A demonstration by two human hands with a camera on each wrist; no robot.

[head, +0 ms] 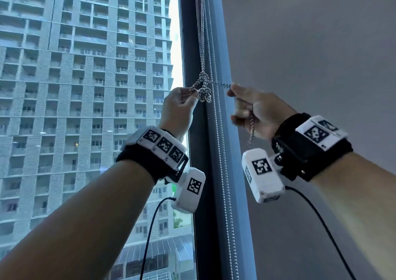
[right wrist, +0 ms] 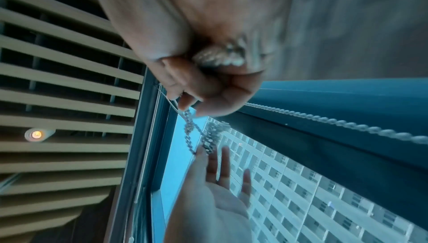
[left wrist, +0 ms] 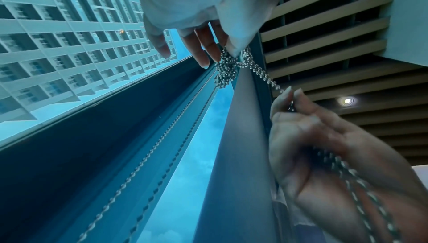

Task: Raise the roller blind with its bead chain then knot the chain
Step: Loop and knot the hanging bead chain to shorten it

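A silver bead chain (head: pixel 201 33) hangs in front of the dark window frame and bunches into a knot (head: pixel 204 91) at hand height. My left hand (head: pixel 192 92) pinches a small loop of chain just left of the knot between thumb and forefinger, its other fingers (left wrist: pixel 201 49) straight. My right hand (head: pixel 232 89) pinches a strand pulled out taut to the right of the knot. The slack runs through its palm and dangles below (head: pixel 251 129). The left wrist view shows the knot (left wrist: pixel 225 71) between both hands, with the right hand (left wrist: pixel 291 96) lower right.
A second bead chain (head: pixel 225 172) runs straight down along the window frame (head: pixel 190 44). Grey blind fabric (head: pixel 310 54) fills the right side. Bare glass at the left shows a high-rise block (head: pixel 85 86). A slatted ceiling (right wrist: pixel 57 82) with a spotlight (right wrist: pixel 37 134) is overhead.
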